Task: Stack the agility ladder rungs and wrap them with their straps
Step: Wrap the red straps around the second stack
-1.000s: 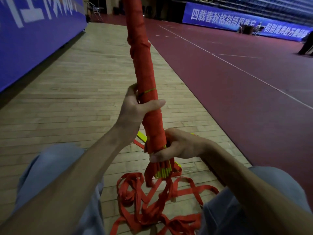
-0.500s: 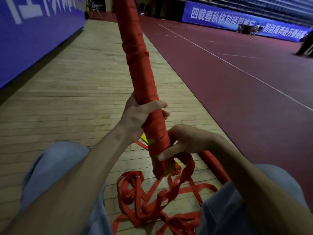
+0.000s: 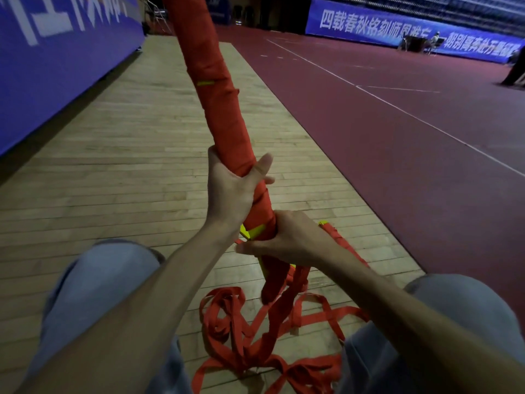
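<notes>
Head view: the strap-wrapped rung bundle (image 3: 224,118) stands tilted between the knees, its top cut off by the upper frame edge. The left hand (image 3: 230,191) grips it mid-length, thumb across the front, fingers mostly hidden behind. Just below, the right hand (image 3: 287,237) curls round the bundle beside a bare patch of yellow rung (image 3: 255,230); whether it also pinches strap cannot be told. Under the bundle's lower end, loose red strap (image 3: 250,342) lies tangled on the wooden floor (image 3: 113,172), partly covered by both forearms.

Rung bundle (image 3: 224,115): long, tilted near upright, wound in red strap, yellow showing at gaps. Loose red straps (image 3: 255,345) lie tangled on floor beneath.
</notes>
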`<state>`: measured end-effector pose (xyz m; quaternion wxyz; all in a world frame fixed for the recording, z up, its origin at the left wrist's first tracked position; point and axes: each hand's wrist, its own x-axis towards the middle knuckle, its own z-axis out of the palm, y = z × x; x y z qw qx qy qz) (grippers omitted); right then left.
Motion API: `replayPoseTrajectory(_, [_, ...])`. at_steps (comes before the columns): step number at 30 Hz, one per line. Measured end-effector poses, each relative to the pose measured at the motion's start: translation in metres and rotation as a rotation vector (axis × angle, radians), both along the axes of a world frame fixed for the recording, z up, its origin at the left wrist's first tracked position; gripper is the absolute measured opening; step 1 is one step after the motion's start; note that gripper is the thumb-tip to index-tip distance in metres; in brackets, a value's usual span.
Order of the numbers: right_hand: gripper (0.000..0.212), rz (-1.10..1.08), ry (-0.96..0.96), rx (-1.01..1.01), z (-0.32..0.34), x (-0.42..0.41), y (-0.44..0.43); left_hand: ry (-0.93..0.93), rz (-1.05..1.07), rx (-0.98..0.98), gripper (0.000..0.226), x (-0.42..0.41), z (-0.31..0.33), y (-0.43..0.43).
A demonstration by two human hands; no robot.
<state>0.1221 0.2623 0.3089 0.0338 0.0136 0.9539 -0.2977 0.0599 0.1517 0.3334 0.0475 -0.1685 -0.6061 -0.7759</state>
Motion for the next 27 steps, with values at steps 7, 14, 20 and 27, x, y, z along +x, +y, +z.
replayPoseTrajectory(7, [0.027, 0.156, 0.019, -0.413, 0.025, 0.008, 0.012, 0.107, -0.249, 0.037, 0.039, -0.005, 0.02, -0.018])
replayPoseTrajectory(14, [0.053, 0.298, -0.106, -0.473, 0.027, 0.013, 0.005, -0.215, -0.707, 0.407, 0.04, 0.005, 0.015, -0.016])
replayPoseTrajectory(20, [0.066, 0.414, -0.31, -0.474, 0.034, 0.003, 0.017, -0.296, -0.643, 0.313, 0.04, -0.003, 0.017, -0.019])
replayPoseTrajectory(27, [0.017, 0.407, -0.387, -0.251, 0.033, -0.004, 0.028, -0.28, -0.418, 0.066, 0.035, -0.014, 0.021, -0.023])
